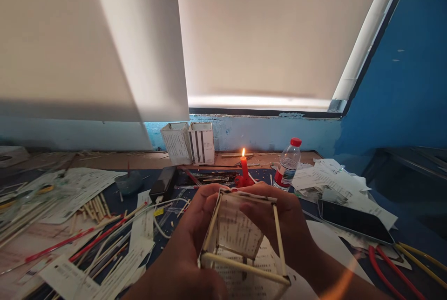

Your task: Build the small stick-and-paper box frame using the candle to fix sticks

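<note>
Both my hands hold a small box-shaped frame (244, 244) made of thin wooden sticks, with printed paper glued on its far side. My left hand (185, 244) grips its left side, fingers curled around the sticks. My right hand (286, 225) wraps the right side and top, fingers pressed on the paper panel. The frame sits low in the middle of the view, above printed sheets on the desk. Just beyond it burns a red candle (244, 167).
A plastic water bottle (287, 164) with a red cap stands right of the candle. Two paper boxes (188, 143) stand by the wall. A dark phone (354, 221) lies on papers at right. Sticks, red rods and printed sheets (87, 239) cover the left. Yellow and red cables (401, 256) lie at right.
</note>
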`<state>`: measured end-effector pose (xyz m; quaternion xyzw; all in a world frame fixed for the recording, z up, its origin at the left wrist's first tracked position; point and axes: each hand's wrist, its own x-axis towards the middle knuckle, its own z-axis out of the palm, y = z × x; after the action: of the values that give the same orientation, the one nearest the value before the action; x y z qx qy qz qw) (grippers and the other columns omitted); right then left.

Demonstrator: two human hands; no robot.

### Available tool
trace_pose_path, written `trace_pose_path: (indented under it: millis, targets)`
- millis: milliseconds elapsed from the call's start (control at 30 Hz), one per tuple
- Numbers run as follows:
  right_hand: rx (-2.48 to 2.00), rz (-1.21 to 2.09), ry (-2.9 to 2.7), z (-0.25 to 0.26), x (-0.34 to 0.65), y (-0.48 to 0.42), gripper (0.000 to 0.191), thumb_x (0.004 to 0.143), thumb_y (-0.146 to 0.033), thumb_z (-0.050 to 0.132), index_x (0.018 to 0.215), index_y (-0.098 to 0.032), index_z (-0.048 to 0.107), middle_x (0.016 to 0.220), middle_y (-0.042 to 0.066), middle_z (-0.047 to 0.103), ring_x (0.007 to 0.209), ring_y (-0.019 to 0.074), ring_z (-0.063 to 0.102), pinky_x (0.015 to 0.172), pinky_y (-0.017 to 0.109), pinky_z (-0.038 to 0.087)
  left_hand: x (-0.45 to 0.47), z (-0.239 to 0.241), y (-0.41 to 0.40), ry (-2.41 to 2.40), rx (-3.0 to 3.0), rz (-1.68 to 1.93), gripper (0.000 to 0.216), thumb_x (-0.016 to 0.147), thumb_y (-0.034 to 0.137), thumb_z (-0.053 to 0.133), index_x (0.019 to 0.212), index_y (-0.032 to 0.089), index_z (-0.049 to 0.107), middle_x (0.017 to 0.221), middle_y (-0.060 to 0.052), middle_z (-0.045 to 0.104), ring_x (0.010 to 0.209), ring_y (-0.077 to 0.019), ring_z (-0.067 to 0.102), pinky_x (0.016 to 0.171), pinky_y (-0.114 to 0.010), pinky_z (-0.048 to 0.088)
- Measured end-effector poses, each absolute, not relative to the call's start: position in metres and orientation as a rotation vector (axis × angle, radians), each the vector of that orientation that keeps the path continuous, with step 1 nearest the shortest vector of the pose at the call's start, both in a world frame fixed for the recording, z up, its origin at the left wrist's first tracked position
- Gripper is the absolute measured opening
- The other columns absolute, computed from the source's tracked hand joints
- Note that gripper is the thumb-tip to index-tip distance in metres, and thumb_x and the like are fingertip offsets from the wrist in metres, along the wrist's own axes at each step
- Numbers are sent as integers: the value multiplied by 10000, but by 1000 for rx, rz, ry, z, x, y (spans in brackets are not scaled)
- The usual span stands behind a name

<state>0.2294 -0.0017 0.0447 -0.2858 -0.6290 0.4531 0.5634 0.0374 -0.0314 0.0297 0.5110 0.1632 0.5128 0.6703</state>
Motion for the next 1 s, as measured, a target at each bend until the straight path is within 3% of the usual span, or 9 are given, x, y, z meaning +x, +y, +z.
trace_pose_path:
  millis: [567, 767, 1000]
  targets:
    - [-699, 999, -1469, 50, 224, -3, 98, 883, -333, 833, 971, -294, 848, 913, 25, 801, 843, 193, 741, 784, 329, 606, 37, 25, -31, 378, 1134, 1159, 1067, 482, 403, 1055, 1382, 363, 484, 1303, -79, 664, 1152, -351, 694, 877, -337, 583]
    - [-711, 970, -1464, 47, 225, -1, 155, 852, -333, 863, 1004, -312, 846, 932, 24, 797, 839, 197, 738, 761, 330, 607, 37, 25, -29, 359, 1148, 1146, 1080, 502, 432, 1045, 1402, 350, 454, 1377, -118, 621, 1226, -405, 655, 818, -334, 587]
    - [-715, 904, -1483, 48, 228, -1, 149, 836, -336, 874, 984, -333, 859, 867, 20, 790, 774, 185, 705, 689, 320, 596, 35, 20, -27, 368, 1133, 1185, 1105, 484, 356, 1062, 1414, 355, 467, 1471, -101, 554, 1318, -407, 597, 984, -377, 556]
